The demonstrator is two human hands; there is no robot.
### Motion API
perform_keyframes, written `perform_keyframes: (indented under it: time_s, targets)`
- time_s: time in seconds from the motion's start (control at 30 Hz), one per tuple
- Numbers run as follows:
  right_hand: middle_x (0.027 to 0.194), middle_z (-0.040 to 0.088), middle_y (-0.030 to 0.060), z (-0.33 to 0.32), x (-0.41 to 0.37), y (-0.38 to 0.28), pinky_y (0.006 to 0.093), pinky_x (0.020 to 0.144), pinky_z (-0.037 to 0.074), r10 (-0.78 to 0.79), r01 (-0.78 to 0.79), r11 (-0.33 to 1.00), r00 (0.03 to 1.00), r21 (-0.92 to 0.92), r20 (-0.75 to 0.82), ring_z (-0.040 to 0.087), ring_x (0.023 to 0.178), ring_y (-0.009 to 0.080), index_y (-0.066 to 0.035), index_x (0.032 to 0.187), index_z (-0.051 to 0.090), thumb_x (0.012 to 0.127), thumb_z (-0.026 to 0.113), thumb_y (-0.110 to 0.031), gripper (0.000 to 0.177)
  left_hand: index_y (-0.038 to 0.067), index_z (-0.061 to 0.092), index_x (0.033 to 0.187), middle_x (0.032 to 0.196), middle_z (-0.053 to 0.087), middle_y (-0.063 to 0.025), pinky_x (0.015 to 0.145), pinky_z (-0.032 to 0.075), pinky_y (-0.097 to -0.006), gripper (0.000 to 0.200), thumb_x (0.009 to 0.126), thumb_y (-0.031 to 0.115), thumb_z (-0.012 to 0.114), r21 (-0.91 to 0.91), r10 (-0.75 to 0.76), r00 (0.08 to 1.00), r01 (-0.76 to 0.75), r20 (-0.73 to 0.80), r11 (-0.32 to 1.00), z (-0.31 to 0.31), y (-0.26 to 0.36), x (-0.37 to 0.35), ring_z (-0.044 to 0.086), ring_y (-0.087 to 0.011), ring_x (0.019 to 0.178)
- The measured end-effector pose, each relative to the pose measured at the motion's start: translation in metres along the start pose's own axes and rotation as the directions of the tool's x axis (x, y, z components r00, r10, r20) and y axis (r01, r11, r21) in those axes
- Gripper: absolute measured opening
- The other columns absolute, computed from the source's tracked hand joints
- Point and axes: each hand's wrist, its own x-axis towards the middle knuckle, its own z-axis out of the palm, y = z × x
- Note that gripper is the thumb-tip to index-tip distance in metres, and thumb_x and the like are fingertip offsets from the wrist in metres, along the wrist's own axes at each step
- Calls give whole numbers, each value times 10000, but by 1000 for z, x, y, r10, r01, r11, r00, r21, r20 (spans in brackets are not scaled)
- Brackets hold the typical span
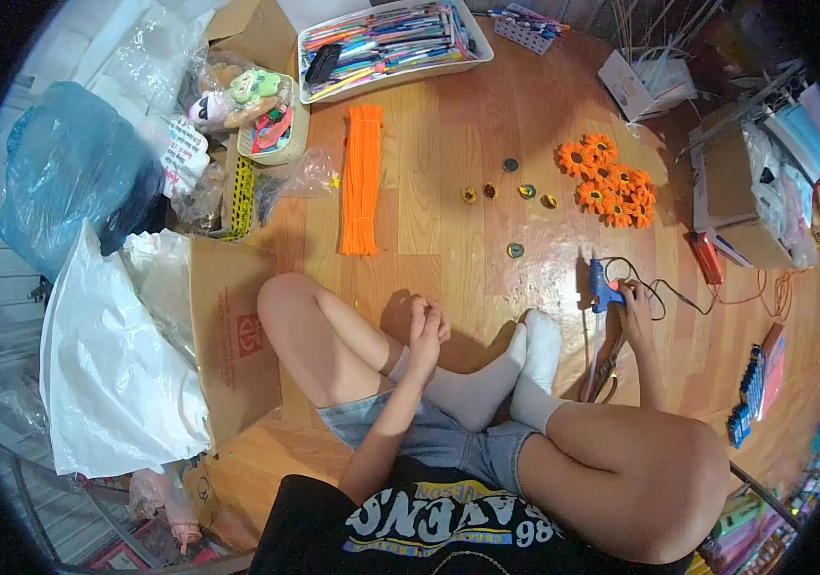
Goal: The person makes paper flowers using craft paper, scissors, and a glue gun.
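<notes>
- At the right hand [636, 309], fingers touch the blue glue gun [603, 292]; how firmly, I cannot tell.
- Well apart from it, the left hand [426, 326] has curled fingers; whether they hold something, I cannot tell.
- Nearer the body than both hands, the shirt [429, 522] shows "ENS" and "98"; folds hide other letters.
- Left of the left hand, red print on the carton [237, 355] is too small for reading.
- Between the hands are the socked feet [542, 345].
- Beside the right hand, the cord [664, 283] makes a loop.
- Beyond the right hand lie orange flowers [611, 182]; beyond the left, orange stems [362, 182].
</notes>
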Motion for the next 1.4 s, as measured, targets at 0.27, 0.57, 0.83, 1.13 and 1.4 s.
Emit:
perform_keyframes:
  time_s: [0.27, 0.57, 0.83, 1.13, 1.4]
  targets:
    - [1155, 473, 163, -13, -10, -10, 441, 898, 385, 48, -48, 999, 999, -2, -18, 481, 1033, 376, -43, 1162, 469, 741, 624, -102, 452, 113, 446, 979, 697, 363, 42, 469, 254, -176, 74, 969, 175, 408, 99, 173, 982, -166, -71, 981, -24, 47, 25, 322, -40, 554]
    - [790, 460, 179, 28, -10, -90, 388, 678, 371, 39, 91, 953, 910, 290, -414, 450, 735, 341, 5, 813, 466, 770, 467, 9, 43, 76, 556, 1194, 794, 484, 32, 503, 283, -172, 287, 921, 106, 472, 690, 591, 806, -410, -31, 596, -57, 118, 104, 362, -36, 566]
    - [775, 513, 189, 69, -11, -177, 378, 650, 428, -52, 145, 800, 984, 582, -173, 520, 718, 351, 21, 772, 494, 789, 516, -2, 36, 52, 535, 1199, 857, 550, -48, 627, 396, -282, 376, 880, 250, 546, 869, 496, 867, -203, -55, 451, -58, 155, 179, 499, -140, 715]
    - [813, 574, 147, 50, -3, -187, 339, 655, 454, -139, 103, 801, 990, 590, 14, 566, 737, 291, -6, 829, 566, 768, 650, -88, 132, 2, 357, 1280, 1176, 490, -225, 860, 441, -439, 886, 642, 502, 717, 968, 402, 892, 245, -204, -53, -66, 121, 196, 507, -364, 1062]
    - [1096, 555, 88, 35, 36, -202, 329, 883, 422, -141, -225, 220, 956, 949, 259, 507, 1046, 171, -50, 1238, 386, 831, 618, -127, 475, -32, 405, 1165, 956, 595, -256, 737, 480, -459, 704, 660, 330, 736, 891, 365, 929, -119, -55, 438, -2, 81, 80, 599, -386, 885]
